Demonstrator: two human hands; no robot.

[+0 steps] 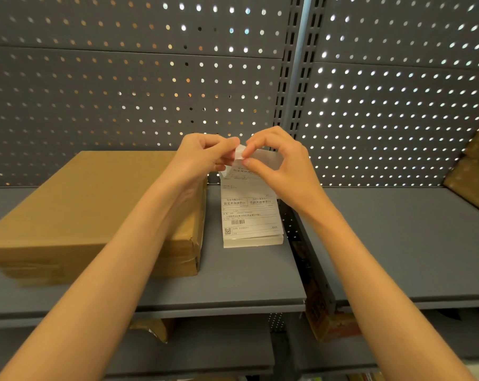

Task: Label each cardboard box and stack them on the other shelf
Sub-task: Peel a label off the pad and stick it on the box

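Left hand (202, 155), right hand (276, 160) pinch label (239, 154) corner

Flat brown cardboard boxes (90, 204) stacked on shelf, white label stack (250, 215) just beside.

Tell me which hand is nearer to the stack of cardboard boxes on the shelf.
Left. The left hand hangs just above the far right corner of the cardboard boxes. The right hand is farther right, above the label stack; both pinch one label.
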